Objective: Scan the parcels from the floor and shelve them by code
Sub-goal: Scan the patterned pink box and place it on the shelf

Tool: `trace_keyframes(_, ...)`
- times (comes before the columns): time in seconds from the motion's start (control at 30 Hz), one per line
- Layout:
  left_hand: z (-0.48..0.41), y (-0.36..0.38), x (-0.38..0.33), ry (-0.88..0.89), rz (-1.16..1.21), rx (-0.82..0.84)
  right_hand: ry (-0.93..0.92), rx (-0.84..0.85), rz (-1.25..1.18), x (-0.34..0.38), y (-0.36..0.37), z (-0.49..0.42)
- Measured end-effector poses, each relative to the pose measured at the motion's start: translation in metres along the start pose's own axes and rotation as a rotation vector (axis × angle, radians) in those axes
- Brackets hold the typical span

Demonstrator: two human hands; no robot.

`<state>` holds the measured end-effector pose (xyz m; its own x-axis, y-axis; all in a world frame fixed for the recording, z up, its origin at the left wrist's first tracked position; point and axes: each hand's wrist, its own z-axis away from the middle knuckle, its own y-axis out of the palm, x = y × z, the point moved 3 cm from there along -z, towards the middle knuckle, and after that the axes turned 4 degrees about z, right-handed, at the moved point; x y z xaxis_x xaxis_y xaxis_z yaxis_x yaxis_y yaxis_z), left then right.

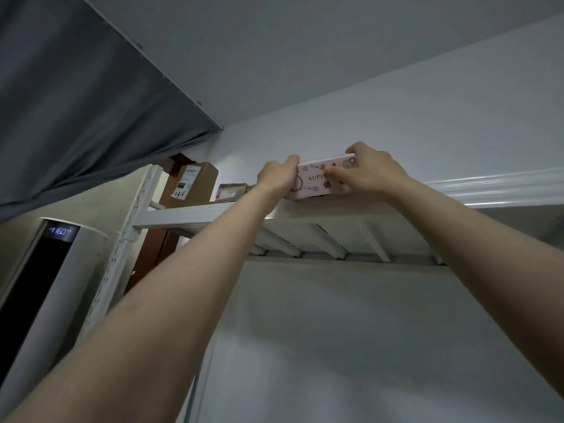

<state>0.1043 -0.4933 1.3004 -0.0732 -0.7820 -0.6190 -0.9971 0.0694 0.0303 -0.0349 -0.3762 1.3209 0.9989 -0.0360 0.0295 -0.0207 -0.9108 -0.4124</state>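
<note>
The pink box (311, 181) sat on the front edge of the top shelf (195, 216), against the wall, near the middle of the view. Much of it was covered: the left hand (279, 177) wrapped its 9 o'clock end, and the right hand (369, 169) curled over its top edge and 3 o'clock half. Both hands grasped it, so the printed word read only "XUPI" before the fingers cut it off. Its long axis ran along the shelf, rising slightly toward 2 o'clock, with the printed face turned toward the camera. At 9 o'clock of it stood a small parcel (232, 192), then a taller cardboard box (195, 183) with labels too blurred to read. Further out at 8 o'clock stood a tower unit (45, 285) with a lit display, under a grey curtain (76, 102).
</note>
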Motion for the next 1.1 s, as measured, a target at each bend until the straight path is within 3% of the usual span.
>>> trace_keyframes(0.33,-0.043,-0.005,0.037,0.2,-0.023,0.172,0.135,-0.118,-0.028,-0.002,0.021,-0.022)
trace_keyframes(0.63,-0.064,0.009,0.064,0.357,-0.241,0.057,0.254,-0.07,0.21,-0.004,0.038,-0.034)
trace_keyframes(0.8,-0.069,0.006,0.068,0.344,-0.28,0.069,0.275,-0.04,0.245,-0.002,0.047,-0.047)
trace_keyframes(1.1,-0.073,0.013,0.074,0.41,-0.409,-0.014,0.266,-0.19,0.37,-0.001,0.061,-0.05)
